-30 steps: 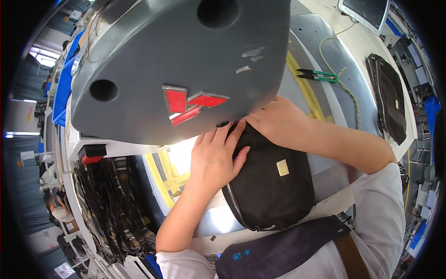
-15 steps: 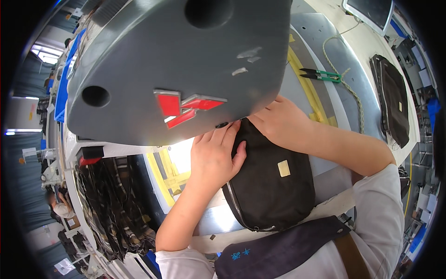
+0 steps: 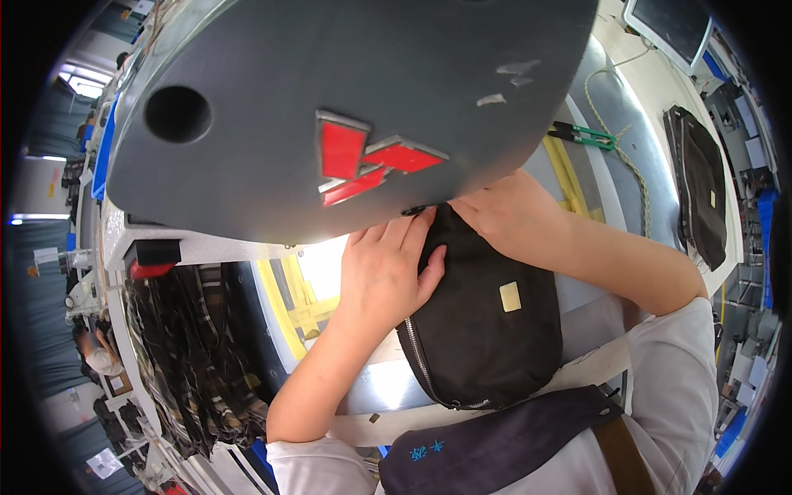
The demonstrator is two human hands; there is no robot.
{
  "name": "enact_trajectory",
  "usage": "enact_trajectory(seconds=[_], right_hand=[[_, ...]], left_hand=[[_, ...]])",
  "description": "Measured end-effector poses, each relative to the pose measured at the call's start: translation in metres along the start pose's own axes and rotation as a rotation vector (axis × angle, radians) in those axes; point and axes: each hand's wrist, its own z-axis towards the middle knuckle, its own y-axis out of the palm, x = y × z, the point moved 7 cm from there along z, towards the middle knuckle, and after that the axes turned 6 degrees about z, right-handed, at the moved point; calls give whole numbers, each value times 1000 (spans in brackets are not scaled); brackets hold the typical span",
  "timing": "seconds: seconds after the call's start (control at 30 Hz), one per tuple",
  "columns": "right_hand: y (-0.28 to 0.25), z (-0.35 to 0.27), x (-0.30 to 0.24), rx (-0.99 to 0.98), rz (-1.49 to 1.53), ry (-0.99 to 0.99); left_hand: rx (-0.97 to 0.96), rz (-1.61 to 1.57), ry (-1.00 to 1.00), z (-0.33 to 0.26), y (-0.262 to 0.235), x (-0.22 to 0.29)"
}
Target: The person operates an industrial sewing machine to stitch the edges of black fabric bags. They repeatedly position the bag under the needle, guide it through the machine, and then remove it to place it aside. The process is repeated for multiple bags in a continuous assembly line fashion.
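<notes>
Bag (image 3: 470, 351), black, lies on the bench (image 3: 355, 429), near end at the front edge, far end reaching under the dark machine head (image 3: 256, 177). It looks mostly made up: a silver zip (image 3: 417, 355) curves along its left side and a small cream patch (image 3: 511, 296) sits on its face. The far end seems to be the part being worked; what is done or left there cannot be told, since the machine head covers it.

The left hand (image 3: 385, 268) rests spread and flat at the bag's far left edge, thumb apart. The right hand (image 3: 516, 216) curls over the far right, fingertips hidden, so its grip cannot be told. The two are close together.

The bag's cloth is matte and softly creased, its near corners rounded. The machine head is smooth, with a raised red emblem (image 3: 375, 161). Toward the bench's right edge are green-handled snips (image 3: 590, 137), a twisted cord (image 3: 634, 175) and a second bag (image 3: 701, 190); crumpled checked cloth (image 3: 188, 355) gathers at left.
</notes>
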Motion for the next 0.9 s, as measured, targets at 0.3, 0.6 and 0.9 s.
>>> enact_trajectory(seconds=[0.3, 0.6, 0.9], right_hand=[[3, 1, 2, 4, 19, 10], [-1, 0, 1, 4, 37, 12], [8, 7, 14, 28, 2, 47]], left_hand=[[-47, -12, -23, 2, 0, -3], [-40, -20, -14, 0, 0, -3], [-27, 21, -47, 7, 5, -14]])
